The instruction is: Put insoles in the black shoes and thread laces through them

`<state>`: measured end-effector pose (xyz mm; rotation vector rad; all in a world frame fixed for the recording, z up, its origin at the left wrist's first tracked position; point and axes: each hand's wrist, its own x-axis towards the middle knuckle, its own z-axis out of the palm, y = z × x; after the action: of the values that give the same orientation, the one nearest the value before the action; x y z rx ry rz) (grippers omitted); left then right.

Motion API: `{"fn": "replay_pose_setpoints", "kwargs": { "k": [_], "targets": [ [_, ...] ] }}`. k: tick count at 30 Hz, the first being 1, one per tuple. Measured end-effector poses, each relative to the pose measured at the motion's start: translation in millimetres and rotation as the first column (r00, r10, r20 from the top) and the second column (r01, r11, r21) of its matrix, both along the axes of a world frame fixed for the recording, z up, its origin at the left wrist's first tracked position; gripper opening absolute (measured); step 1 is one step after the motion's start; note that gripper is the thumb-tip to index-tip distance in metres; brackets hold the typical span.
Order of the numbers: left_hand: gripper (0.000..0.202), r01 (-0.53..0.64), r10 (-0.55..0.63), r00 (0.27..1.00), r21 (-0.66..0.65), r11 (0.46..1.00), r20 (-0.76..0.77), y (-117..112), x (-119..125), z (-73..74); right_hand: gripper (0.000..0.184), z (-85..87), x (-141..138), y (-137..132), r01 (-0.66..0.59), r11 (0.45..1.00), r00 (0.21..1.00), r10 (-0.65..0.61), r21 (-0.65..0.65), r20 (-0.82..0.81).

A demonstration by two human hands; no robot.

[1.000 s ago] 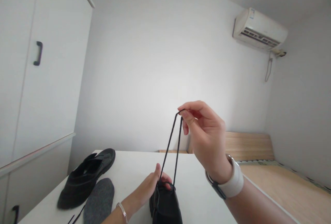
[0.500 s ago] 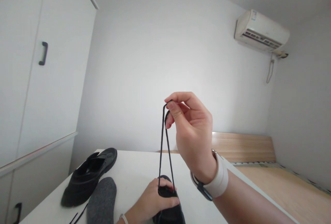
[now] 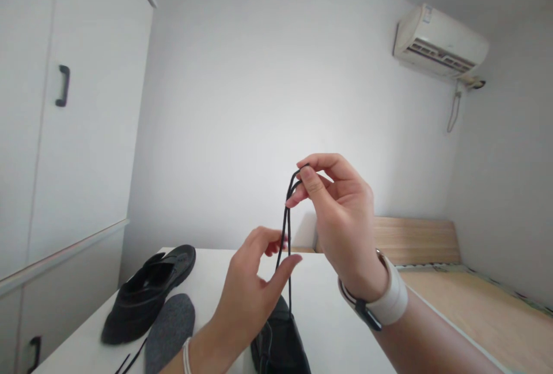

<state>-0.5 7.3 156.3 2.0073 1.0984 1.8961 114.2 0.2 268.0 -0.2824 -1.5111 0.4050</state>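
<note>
A black shoelace (image 3: 290,282) runs up from a black shoe (image 3: 290,345) at the bottom middle of the view. High above the shoe, my right hand (image 3: 341,207) pinches the lace's upper part between thumb and fingers, and two strands hang from it. My left hand (image 3: 250,287) is raised beside these strands, its thumb and fingers apart on either side of them. Whether its fingertips touch the lace, I cannot tell. Part of the shoe is hidden behind my left hand and by the lower edge of the picture.
On the white table (image 3: 207,270), a second black shoe (image 3: 129,313) lies at the left. Beside it are a grey insole (image 3: 170,331) and a dark lace end (image 3: 135,357). A white cabinet (image 3: 95,132) stands left; a wooden bed frame (image 3: 415,238) is at the right.
My left hand has let go of the shoe and risen to the lace strands. My right hand has shifted slightly right, and the strands now hang closer together.
</note>
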Motion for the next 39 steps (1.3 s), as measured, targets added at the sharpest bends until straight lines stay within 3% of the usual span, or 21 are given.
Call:
{"fn": "replay_pose_setpoints", "kwargs": {
  "k": [2, 4, 7, 10, 13, 15, 18, 21, 24, 28, 31, 35, 37, 39],
  "targets": [
    [0.016, -0.035, 0.044, 0.997, 0.148, 0.988, -0.059, -6, 6, 28.0, 0.003, -2.3, 3, 0, -0.032, 0.999, 0.999, 0.032, -0.030, -0.010],
    [0.027, -0.108, 0.124, 0.991, 0.253, 0.961, -0.049, -6, 11, 43.9, 0.001, -4.6, 6, 0, -0.065, 0.997, 0.998, 0.064, -0.041, -0.029],
    [0.028, -0.226, 0.272, 0.960, 0.398, 0.889, -0.062, -2, 15, 50.3, 0.005, -7.8, 12, 3, -0.095, 0.995, 0.993, 0.092, -0.043, -0.069],
    [0.019, -0.214, 0.308, 0.941, 0.458, 0.863, -0.142, 0, 15, 48.4, 0.010, -10.6, 21, 9, -0.121, 0.990, 0.988, 0.113, -0.077, -0.109],
    [0.017, -0.074, 0.113, 0.988, 0.314, 0.946, -0.107, -4, 17, 47.3, 0.015, -13.3, 30, 14, -0.145, 0.977, 0.984, 0.126, -0.158, -0.126],
    [0.013, 0.083, -0.093, 0.993, 0.133, 0.988, 0.069, -5, 18, 49.2, 0.016, -14.9, 36, 18, -0.153, 0.970, 0.982, 0.127, -0.188, -0.143],
    [0.017, 0.359, -0.323, 0.846, -0.005, 0.933, 0.425, -2, 14, 54.2, 0.019, -18.6, 48, 28, -0.230, 0.946, 0.953, 0.171, -0.229, -0.250],
    [0.019, 0.470, -0.383, 0.677, 0.032, 0.882, 0.628, 8, -7, 53.5, 0.030, -29.2, 71, 45, -0.413, 0.854, 0.868, 0.264, -0.317, -0.421],
    [0.014, 0.394, -0.304, 0.634, 0.041, 0.918, 0.711, 21, -46, 39.7, 0.035, -54.0, 108, 65, -0.455, 0.803, 0.846, 0.254, -0.386, -0.469],
    [0.008, 0.270, -0.139, 0.632, -0.048, 0.962, 0.763, 28, -100, 5.6, 0.036, -110.5, 164, 88, -0.165, 0.840, 0.914, -0.066, -0.517, -0.399],
    [0.008, 0.205, 0.006, 0.622, -0.170, 0.964, 0.783, 20, -126, -22.9, 0.041, -160.1, 198, 93, -0.086, 0.797, 0.917, -0.172, -0.598, -0.360],
    [0.014, 0.119, 0.185, 0.596, -0.314, 0.942, 0.781, 8, -146, -61.5, 0.049, -213.7, 226, 90, 0.185, 0.705, 0.924, -0.363, -0.685, -0.124],
    [0.017, 0.044, 0.268, 0.634, -0.380, 0.924, 0.726, 8, -156, -81.4, 0.048, -228.4, 229, 90, 0.337, 0.667, 0.897, -0.441, -0.664, 0.011],
    [0.020, -0.052, 0.323, 0.758, -0.442, 0.896, 0.567, 14, -164, -98.3, 0.043, -233.4, 223, 92, 0.452, 0.663, 0.872, -0.469, -0.597, 0.139]
  ]
}}
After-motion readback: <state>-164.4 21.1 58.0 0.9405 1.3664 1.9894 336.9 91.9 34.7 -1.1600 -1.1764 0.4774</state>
